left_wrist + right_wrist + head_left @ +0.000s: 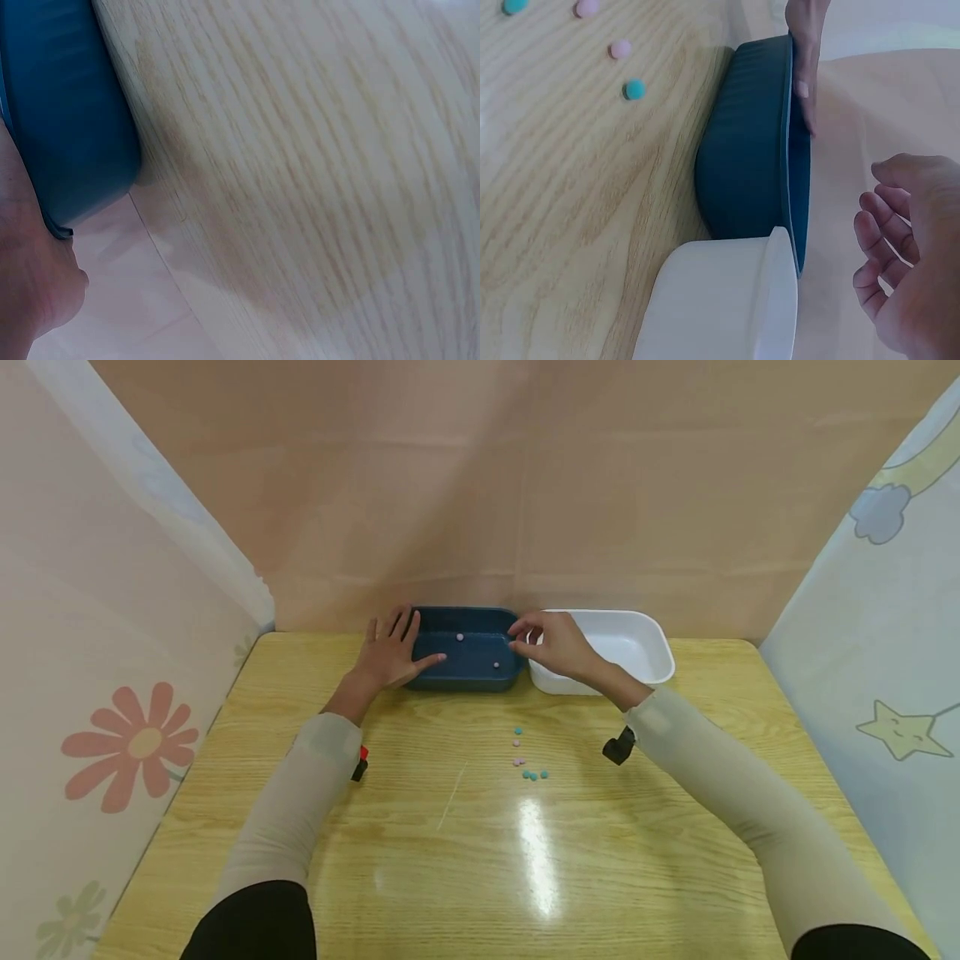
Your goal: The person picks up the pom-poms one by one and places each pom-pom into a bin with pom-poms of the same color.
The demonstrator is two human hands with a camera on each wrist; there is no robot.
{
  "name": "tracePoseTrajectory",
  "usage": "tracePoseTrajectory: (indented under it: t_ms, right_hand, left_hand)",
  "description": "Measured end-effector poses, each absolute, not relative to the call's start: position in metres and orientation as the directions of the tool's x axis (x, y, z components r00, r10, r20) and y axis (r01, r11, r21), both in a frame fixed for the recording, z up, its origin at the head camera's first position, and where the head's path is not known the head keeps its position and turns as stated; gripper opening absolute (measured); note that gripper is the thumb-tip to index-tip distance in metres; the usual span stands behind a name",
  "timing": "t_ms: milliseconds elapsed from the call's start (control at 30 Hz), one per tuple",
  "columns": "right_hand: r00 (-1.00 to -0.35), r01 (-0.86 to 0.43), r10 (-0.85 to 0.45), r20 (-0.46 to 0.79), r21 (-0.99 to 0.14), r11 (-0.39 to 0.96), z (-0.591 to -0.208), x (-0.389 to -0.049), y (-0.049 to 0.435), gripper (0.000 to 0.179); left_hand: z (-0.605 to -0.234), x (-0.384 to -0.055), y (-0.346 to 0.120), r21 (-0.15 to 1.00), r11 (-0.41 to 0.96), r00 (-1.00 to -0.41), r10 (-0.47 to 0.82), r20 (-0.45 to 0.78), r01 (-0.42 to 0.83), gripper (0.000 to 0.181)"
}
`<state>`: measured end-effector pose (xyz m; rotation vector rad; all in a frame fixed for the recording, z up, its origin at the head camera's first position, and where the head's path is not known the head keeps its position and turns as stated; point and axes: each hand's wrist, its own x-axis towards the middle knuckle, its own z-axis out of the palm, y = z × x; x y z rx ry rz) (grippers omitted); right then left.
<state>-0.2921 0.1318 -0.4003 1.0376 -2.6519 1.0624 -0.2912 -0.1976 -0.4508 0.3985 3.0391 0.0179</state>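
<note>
My left hand (pixel 386 658) rests with spread fingers on the left end of a dark blue tray (pixel 465 684), thumb over its near rim. Two small pink beads (pixel 460 637) lie inside the tray. The right hand (pixel 558 645) hovers above where the blue tray meets a white tray (pixel 652 647). In the right wrist view its fingers (pixel 885 229) are loosely bent with thumb and fingertips apart, and nothing shows between them. The left wrist view has only the edge of the left hand (pixel 37 277) against the blue tray's wall (pixel 82 127).
Several small teal beads (pixel 533 777) and pink beads (pixel 517 743) are scattered on the wooden table (pixel 420 860) in front of the trays. A tan backdrop (pixel 480 485) rises right behind the trays, and patterned panels (pixel 112 610) flank the table on both sides.
</note>
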Motion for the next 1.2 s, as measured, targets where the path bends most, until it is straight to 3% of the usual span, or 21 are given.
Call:
tracePoseTrajectory:
  t_ms: [1200]
  right_hand:
    - [-0.705,-0.656,-0.651,0.280,-0.605,0.451,-0.409,-0.239,0.153,0.014]
  left_hand:
    - [-0.452,-0.292,-0.197,0.027,0.966,-0.964,0.257,-0.068,0.255,0.104]
